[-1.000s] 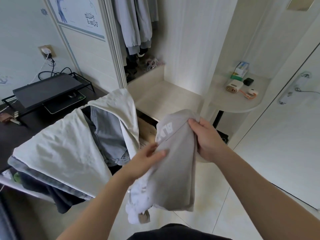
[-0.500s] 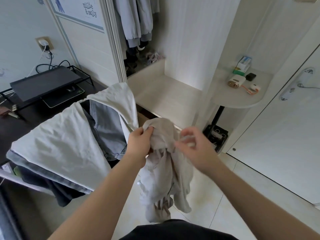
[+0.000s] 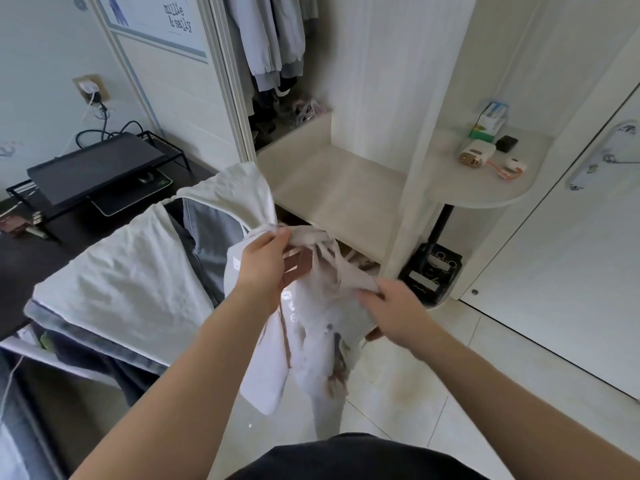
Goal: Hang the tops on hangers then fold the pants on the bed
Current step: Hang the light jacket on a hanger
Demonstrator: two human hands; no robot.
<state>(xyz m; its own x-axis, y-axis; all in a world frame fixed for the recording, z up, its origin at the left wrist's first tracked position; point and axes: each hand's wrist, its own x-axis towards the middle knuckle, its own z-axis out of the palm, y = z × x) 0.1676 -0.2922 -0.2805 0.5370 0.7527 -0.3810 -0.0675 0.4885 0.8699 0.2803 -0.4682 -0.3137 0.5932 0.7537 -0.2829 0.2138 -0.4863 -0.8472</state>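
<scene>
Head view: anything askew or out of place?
Nothing damaged or spilled. The pale beige garment is bunched and twisted between the left hand and right hand, not spread out. At left, a white top and grey jeans lie heaped in an untidy pile of clothes.

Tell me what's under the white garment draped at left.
Under the white garment, grey-blue fabric shows at the gap and lower edge, with a dark garment beneath. Whatever supports them is covered.
</scene>
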